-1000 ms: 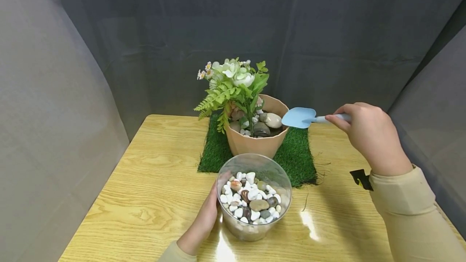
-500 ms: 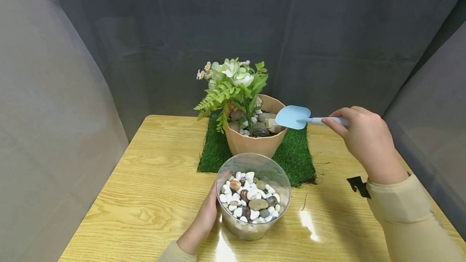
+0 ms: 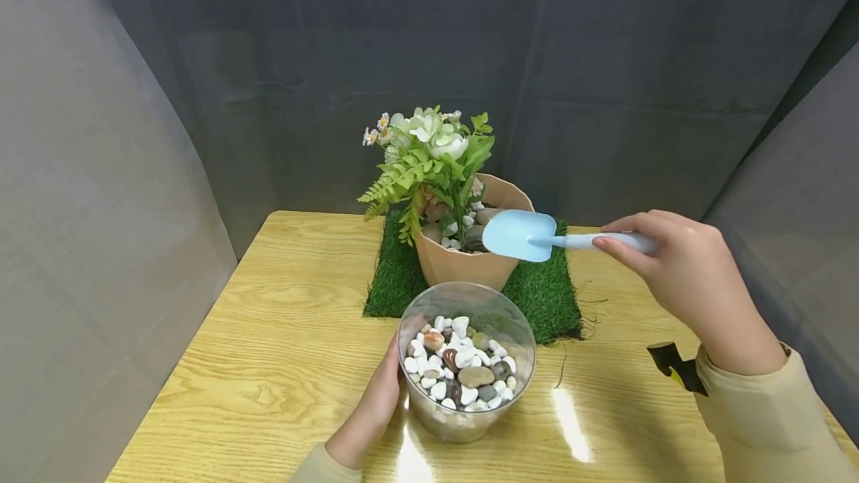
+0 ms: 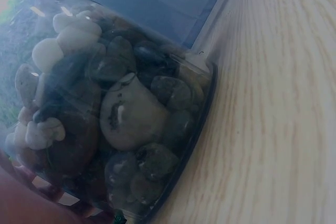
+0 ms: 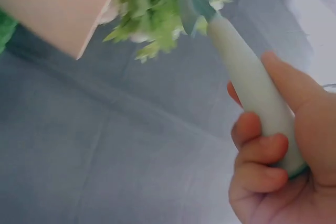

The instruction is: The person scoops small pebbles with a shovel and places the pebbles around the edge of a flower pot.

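A pale blue garden trowel is gripped at its handle by my right hand. Its blade shows bare and overlaps the right front of the peach flowerpot, hiding some stones there; whether it touches the pot I cannot tell. Fingers curl round the trowel handle in the right wrist view. My left hand holds the left side of a clear plastic container, its fingers reaching behind the wall. White, brown and grey pebbles fill the container's lower part. Through the wall, larger stones show in the left wrist view.
The pot stands on a green artificial-grass mat, with white flowers and leaves rising from it. Below lies a wood-grain table. Dark grey cloth hangs behind, with lighter cloth at both sides.
My right hand has lowered and come nearer, and the trowel blade has moved left over the pot's front right. A pale stone in the pot shifted earlier and is now covered. The left hand stays put.
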`<state>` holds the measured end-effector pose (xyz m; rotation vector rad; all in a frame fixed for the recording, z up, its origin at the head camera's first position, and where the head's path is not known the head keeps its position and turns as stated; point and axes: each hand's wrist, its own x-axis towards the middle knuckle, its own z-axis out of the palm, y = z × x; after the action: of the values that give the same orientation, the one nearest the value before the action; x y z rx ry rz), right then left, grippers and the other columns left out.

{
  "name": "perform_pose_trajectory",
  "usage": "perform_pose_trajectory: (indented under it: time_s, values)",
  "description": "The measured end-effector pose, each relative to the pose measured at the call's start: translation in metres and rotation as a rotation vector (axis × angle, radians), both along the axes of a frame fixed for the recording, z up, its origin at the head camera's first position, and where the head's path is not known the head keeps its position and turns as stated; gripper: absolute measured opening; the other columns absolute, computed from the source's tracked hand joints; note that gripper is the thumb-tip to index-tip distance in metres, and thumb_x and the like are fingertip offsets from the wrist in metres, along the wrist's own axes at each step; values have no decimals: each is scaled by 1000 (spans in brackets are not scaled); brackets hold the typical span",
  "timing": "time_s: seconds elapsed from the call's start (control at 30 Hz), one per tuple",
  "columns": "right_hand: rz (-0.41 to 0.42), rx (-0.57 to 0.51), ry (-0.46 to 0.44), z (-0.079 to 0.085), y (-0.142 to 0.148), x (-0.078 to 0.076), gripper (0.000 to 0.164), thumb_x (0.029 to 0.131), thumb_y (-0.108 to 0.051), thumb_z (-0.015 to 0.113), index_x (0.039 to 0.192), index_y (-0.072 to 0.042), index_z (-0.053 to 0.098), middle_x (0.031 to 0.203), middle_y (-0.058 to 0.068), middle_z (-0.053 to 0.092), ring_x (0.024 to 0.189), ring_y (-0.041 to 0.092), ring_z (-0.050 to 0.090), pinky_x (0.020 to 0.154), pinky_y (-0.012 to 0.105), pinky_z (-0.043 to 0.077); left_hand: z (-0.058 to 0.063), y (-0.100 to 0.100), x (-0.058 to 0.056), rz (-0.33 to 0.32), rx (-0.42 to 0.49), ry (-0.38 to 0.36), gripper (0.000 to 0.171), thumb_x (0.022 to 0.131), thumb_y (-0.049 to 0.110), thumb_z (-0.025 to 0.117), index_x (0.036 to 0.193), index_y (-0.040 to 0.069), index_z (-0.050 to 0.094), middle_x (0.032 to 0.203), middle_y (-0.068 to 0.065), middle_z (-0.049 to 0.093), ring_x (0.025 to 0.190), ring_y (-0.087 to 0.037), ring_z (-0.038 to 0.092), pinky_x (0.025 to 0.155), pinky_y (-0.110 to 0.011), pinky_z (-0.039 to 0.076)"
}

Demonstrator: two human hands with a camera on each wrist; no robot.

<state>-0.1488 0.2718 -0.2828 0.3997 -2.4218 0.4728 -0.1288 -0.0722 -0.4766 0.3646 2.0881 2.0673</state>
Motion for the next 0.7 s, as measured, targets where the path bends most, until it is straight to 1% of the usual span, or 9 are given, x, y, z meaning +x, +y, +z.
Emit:
perform_pose_trajectory:
  time_s: [0.07,0.17,0.23,0.3,0.37,0.47,0.57,0.7]
  values:
    - [40,9,-10,2,-4,7,15,79,-13,89,90,-19,81,78,-5,72,64,-1,44,58,15,35,0,0,0,-4,7,2,66,113,42,5,162,6,29,170,-14,25,160,-38,11,128,-61,0]
    - [116,42,0,4,-10,15,21,75,-11,91,88,-23,79,76,-11,68,63,-1,45,58,15,36,0,0,0,-10,15,2,64,114,40,5,162,5,29,170,-15,25,160,-37,11,128,-59,1]
    - [174,75,10,3,-13,20,21,75,-15,91,87,-24,77,76,-14,66,62,-2,45,58,14,37,0,0,0,-12,18,3,64,114,40,5,162,5,29,170,-15,25,160,-37,12,129,-59,1]
    - [238,111,7,2,-14,25,16,79,-24,89,86,-25,76,77,-17,65,62,-4,45,56,13,37,0,1,0,-11,18,6,65,114,41,5,162,5,29,170,-15,26,160,-37,12,128,-59,1]
    - [299,151,-16,0,-15,28,13,84,-34,85,87,-27,74,80,-19,63,64,-7,44,55,12,37,1,1,0,-9,14,10,66,113,43,5,162,5,29,170,-14,26,160,-37,11,128,-60,0]
    - [372,211,-59,-2,-16,32,12,87,-41,80,87,-31,72,81,-25,58,66,-10,43,56,11,37,1,1,1,-4,7,16,66,113,42,5,162,6,30,170,-14,26,159,-38,11,128,-61,0]
    - [398,253,-87,-3,-17,35,12,86,-41,80,86,-35,71,80,-29,53,66,-13,41,56,11,37,0,0,1,-3,1,20,65,114,41,5,162,6,30,170,-14,26,159,-38,11,128,-62,0]
    - [387,288,-99,-2,-19,35,12,88,-46,76,84,-36,70,78,-28,49,63,-13,38,53,14,35,-1,0,0,-3,3,22,64,114,39,5,162,4,29,170,-15,26,159,-37,12,128,-60,1]
